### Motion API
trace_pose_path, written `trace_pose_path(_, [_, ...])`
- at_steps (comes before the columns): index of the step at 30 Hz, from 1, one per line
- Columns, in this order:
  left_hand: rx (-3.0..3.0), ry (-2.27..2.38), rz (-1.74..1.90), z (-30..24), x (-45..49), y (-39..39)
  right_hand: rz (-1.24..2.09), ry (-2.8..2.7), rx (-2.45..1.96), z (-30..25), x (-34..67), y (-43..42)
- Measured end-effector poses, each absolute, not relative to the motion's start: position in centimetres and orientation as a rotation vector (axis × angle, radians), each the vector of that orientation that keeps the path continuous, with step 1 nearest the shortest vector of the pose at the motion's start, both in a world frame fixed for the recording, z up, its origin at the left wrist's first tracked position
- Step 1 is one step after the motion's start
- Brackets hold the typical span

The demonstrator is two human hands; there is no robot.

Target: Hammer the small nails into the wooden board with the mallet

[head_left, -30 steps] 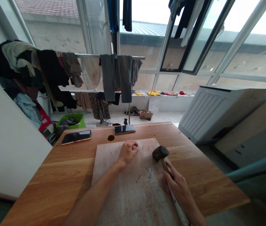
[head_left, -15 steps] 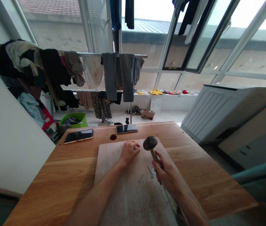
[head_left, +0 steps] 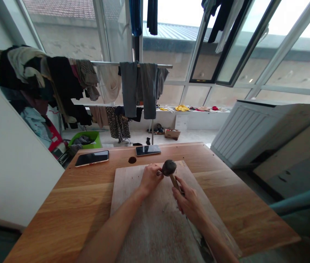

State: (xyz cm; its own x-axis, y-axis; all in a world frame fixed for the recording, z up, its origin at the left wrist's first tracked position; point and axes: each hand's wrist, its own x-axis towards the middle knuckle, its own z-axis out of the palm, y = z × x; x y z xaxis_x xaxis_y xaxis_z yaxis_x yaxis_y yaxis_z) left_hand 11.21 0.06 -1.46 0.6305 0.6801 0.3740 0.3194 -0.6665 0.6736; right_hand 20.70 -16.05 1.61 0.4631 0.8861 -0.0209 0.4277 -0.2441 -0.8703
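My right hand [head_left: 187, 199] is wrapped round the wooden handle of a hammer [head_left: 169, 167] with a rounded dark head. The head is up close to the fingertips of my left hand [head_left: 151, 178]. That hand rests near the far edge of a pale, worn wooden board [head_left: 144, 233], its thumb and fingers pinched together; what they hold is too small to make out. A small screw or nail [head_left: 165, 208] lies faintly visible on the board between my arms. Several small dark holes mark the board left of my left hand.
The board lies on a wooden table [head_left: 70, 197]. Two phones, one at the left [head_left: 92, 158] and another [head_left: 148, 150] at the far edge, flank a round hole [head_left: 132, 160]. Beyond stand a clothes rack [head_left: 163, 66], a green basket [head_left: 96, 140] and a white ribbed cabinet [head_left: 242, 128].
The hammer and my right hand have moved left, bringing the head next to my left fingertips. The loose metal fasteners by my right hand are now mostly covered by it. My left hand stays put.
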Motion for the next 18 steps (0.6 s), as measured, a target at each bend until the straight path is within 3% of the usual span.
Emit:
trace_pose_path(10, [2.345, 0.74, 0.969, -0.9, 10.9, -0.9, 0.56, -1.001, -1.964, 0.1, 23.5, -21.3])
trace_pose_path(18, [2.759, 0.059, 0.343, 2.5, 10.4, -4.0, 0.544, -0.98, -1.933, -0.1, 23.5, -21.5])
